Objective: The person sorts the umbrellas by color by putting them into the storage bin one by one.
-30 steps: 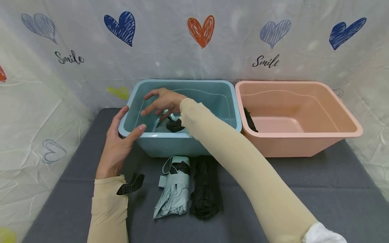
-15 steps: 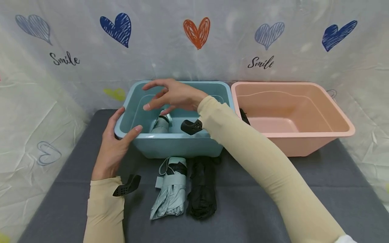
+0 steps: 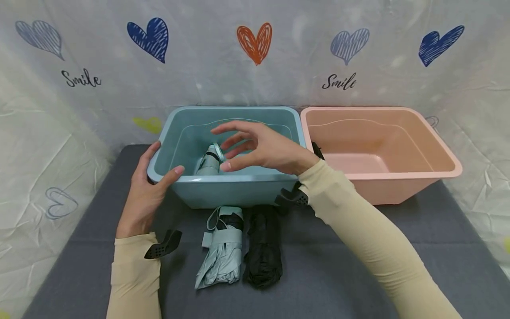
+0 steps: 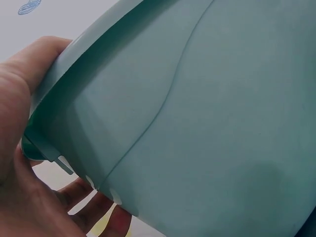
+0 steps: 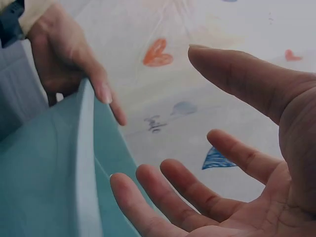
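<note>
Table [image 3: 326, 279], dark cloth. Blue tub [image 3: 235, 179] and pink tub [image 3: 406, 176] side by side at the back. Left hand [image 3: 145, 192] grips blue tub's near left corner; right hand [image 3: 267, 148] over that tub, holding nothing, fingers spread. Black umbrella [image 3: 264, 254] and grey umbrella [image 3: 221, 261] lie on the cloth in front; another folded umbrella [image 3: 209, 164] inside blue tub, left part. Dark item [image 3: 317, 150] in pink tub, mostly hidden. Handling advice: brace tub with left, clear rim with right, grasp any umbrella mid-body so fabric won't unfurl.
</note>
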`<state>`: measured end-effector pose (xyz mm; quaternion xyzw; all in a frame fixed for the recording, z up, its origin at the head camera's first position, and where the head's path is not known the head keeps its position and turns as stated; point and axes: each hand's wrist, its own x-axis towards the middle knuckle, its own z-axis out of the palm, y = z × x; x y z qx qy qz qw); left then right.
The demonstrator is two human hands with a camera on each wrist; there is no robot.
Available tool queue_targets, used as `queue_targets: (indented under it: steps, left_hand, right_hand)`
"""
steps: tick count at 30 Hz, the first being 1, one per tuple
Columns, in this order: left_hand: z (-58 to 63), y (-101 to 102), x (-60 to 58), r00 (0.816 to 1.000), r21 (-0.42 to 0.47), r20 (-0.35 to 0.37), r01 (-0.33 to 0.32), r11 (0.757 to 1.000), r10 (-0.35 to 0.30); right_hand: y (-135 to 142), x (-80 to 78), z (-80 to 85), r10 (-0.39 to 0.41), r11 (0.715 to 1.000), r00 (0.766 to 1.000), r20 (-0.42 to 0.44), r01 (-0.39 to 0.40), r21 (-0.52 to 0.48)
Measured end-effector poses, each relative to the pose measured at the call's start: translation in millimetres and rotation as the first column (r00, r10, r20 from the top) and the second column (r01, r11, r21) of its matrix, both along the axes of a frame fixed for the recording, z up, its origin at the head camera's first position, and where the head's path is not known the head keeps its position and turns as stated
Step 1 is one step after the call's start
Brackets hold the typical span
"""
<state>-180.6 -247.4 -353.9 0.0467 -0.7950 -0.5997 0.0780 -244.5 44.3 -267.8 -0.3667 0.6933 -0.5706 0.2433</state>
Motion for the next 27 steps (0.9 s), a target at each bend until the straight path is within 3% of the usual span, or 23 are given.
queue_targets:
  steps: [6,15,22,27]
  left_hand:
    - [1.1,-0.8,-0.3,1.0,0.03,0.01,0.017,0.999,-0.018]
    - [2.8,-1.1,-0.1,0.999,0.069,0.018,0.042,0.997,-0.044]
    - [1.6,-2.8,0.1,0.998,0.085,0.018,0.056,0.995,-0.058]
    - [0.7,-4.5,1.5,0.995,0.154,-0.007,0.098,0.983,-0.098]
  right_hand:
    - [26.0,22.0,-7.9,-0.035,0.999,0.999,-0.015,0.034,-0.031]
    - [58.0,49.7,-29.6,-0.063,0.992,0.997,0.05,0.068,-0.11]
    - [78.0,67.0,-46.1,-0.104,0.99,0.994,0.031,0.107,-0.093]
    - [85.8,74.8,-61.8,-0.13,0.987,0.991,0.028,0.132,-0.091]
